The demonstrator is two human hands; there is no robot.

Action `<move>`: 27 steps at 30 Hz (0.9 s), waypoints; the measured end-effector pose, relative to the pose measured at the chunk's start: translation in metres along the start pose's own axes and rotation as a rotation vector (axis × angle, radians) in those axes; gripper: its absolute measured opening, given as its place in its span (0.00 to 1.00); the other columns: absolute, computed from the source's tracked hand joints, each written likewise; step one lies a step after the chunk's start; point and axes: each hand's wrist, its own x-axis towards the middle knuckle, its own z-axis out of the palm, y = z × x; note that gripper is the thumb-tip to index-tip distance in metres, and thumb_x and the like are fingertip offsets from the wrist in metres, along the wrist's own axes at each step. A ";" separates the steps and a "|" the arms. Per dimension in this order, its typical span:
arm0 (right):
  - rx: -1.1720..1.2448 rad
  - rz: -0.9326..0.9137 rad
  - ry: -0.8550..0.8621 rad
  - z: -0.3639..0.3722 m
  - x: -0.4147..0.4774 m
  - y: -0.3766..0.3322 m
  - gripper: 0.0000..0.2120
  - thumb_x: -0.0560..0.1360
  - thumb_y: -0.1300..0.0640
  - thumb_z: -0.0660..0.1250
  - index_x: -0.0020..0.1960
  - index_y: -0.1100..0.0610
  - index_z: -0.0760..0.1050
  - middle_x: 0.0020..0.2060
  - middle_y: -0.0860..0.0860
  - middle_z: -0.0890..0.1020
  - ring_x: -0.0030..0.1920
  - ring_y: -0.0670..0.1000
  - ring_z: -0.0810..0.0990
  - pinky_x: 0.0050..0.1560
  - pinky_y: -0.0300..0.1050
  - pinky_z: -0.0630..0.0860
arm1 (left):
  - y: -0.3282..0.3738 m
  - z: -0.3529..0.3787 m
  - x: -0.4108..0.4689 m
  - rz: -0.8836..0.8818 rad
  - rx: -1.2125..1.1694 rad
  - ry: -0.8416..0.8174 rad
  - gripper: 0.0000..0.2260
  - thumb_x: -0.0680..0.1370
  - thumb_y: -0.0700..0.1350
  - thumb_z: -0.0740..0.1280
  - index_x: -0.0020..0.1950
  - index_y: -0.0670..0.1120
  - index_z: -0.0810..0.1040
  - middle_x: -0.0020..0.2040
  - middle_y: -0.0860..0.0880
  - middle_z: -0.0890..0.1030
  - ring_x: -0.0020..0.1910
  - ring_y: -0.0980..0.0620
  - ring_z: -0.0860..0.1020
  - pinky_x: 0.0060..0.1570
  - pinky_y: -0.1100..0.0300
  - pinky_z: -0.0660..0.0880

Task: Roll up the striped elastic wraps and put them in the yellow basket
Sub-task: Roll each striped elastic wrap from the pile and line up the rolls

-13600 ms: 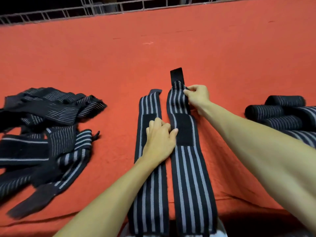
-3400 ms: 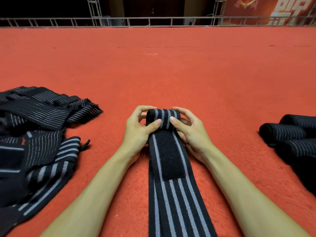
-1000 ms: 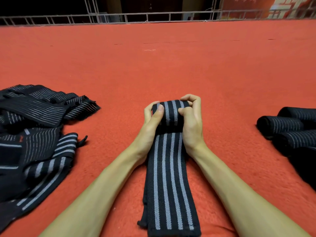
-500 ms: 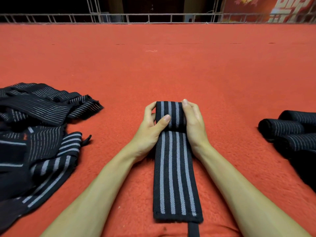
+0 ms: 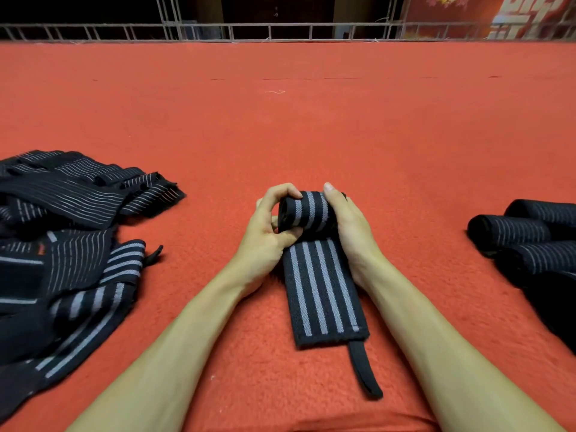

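Observation:
A black wrap with grey stripes [image 5: 321, 291] lies on the red carpet in front of me, its far end wound into a thick roll [image 5: 307, 212]. My left hand [image 5: 265, 238] grips the roll's left end, fingers curled over it and thumb under. My right hand [image 5: 349, 226] cups the roll's right end, with the thumb on top. The flat tail runs toward me and ends in a thin black loop strap [image 5: 363, 369]. No yellow basket is in view.
A heap of unrolled striped wraps [image 5: 62, 244] lies at the left. Several rolled wraps [image 5: 523, 238] sit at the right edge. The red carpet [image 5: 280, 135] stretches far ahead to a metal railing [image 5: 280, 29].
The roll has grown thicker and the flat tail shorter over the last second. The loop strap at the tail's end has come fully into view.

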 end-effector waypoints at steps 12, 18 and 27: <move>0.170 -0.192 -0.112 0.008 -0.011 -0.005 0.31 0.64 0.51 0.70 0.67 0.46 0.71 0.67 0.59 0.70 0.64 0.57 0.75 0.64 0.52 0.74 | -0.002 0.009 0.002 -0.188 -0.273 0.148 0.49 0.60 0.69 0.74 0.72 0.50 0.59 0.57 0.52 0.82 0.57 0.54 0.81 0.58 0.55 0.77; 0.203 -0.227 -0.116 0.004 -0.010 -0.008 0.36 0.58 0.56 0.66 0.67 0.49 0.73 0.62 0.61 0.73 0.53 0.54 0.75 0.58 0.53 0.75 | 0.002 0.011 -0.001 -0.209 -0.297 0.088 0.23 0.74 0.50 0.66 0.66 0.42 0.70 0.60 0.43 0.81 0.58 0.47 0.80 0.62 0.49 0.75; -0.057 -0.087 -0.101 0.002 0.000 0.006 0.42 0.66 0.20 0.55 0.66 0.50 0.74 0.63 0.54 0.77 0.66 0.54 0.74 0.70 0.60 0.66 | -0.002 -0.002 0.002 -0.060 -0.105 0.125 0.28 0.71 0.43 0.74 0.69 0.49 0.70 0.54 0.46 0.80 0.55 0.49 0.78 0.58 0.50 0.76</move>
